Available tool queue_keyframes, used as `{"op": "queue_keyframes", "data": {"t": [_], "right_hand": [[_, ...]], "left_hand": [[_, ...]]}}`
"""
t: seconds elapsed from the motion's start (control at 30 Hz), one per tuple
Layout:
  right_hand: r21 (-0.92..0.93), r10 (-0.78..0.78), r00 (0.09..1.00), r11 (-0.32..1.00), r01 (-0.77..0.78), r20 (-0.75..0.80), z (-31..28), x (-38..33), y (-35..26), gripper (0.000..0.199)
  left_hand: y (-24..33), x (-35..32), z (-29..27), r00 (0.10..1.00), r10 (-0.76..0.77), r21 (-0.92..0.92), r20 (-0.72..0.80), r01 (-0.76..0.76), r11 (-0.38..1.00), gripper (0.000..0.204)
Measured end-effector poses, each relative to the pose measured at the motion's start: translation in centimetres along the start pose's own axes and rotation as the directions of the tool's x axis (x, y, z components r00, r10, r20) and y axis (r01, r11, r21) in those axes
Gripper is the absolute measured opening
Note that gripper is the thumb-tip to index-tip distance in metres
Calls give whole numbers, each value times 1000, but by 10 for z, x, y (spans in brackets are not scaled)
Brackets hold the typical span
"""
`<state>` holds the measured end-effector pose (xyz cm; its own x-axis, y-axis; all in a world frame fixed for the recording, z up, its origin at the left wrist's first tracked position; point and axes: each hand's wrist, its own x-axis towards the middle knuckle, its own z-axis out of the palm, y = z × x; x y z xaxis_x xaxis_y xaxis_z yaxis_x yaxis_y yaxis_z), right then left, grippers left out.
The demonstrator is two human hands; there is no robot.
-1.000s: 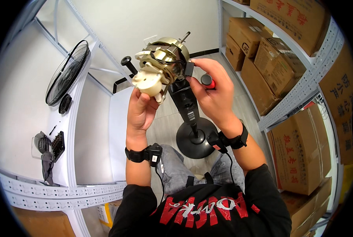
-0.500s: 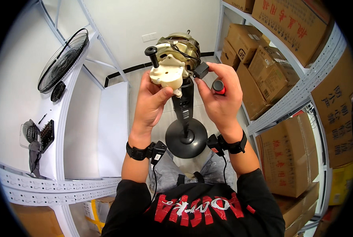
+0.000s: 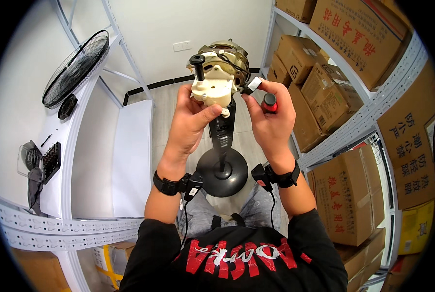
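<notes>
A fan motor (image 3: 241, 57) with a brass-coloured housing and a cream plastic gearbox (image 3: 211, 90) sits atop a black fan stand (image 3: 222, 124). From the gearbox rises a black knob (image 3: 197, 67). My left hand (image 3: 190, 119) grips the gearbox from its left and lower side, thumb across its bottom edge. Between thumb and index finger, my right hand (image 3: 278, 117) pinches a small black capacitor (image 3: 251, 86) with a pale face, close to the motor's right side. A red-and-black screwdriver handle (image 3: 270, 103) is tucked in that same palm; its shaft is hidden. Black wires (image 3: 232, 63) run over the motor.
On the left shelf (image 3: 64, 194) lie a black fan grille (image 3: 78, 73), a bit set (image 3: 52, 163) and a small dark pen-like tool (image 3: 46, 140). Cardboard boxes (image 3: 341, 202) fill the right shelving. The stand's round base (image 3: 222, 177) rests on the floor before my legs.
The capacitor has turned in my right fingers, so a pale face now shows. My left hand keeps its hold on the gearbox. The whole view has shifted slightly.
</notes>
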<state>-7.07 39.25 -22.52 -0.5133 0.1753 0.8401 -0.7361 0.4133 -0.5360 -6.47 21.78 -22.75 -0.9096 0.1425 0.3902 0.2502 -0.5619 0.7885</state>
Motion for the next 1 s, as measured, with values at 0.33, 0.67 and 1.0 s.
{"op": "queue_keyframes", "data": {"t": [0.33,0.67,1.0], "right_hand": [[9,162,986,987,-162,33,-3,-1,-8,32],[9,181,983,983,-181,-21,2,2,-11,31],[51,203,978,977,-205,43,-2,6,-9,31]], "left_hand": [[-3,-1,1,1000,12,-4,-19,-12,1000,62],[0,-1,5,1000,-9,48,-19,10,999,64],[-2,1,-8,1000,19,211,25,-24,977,77]]}}
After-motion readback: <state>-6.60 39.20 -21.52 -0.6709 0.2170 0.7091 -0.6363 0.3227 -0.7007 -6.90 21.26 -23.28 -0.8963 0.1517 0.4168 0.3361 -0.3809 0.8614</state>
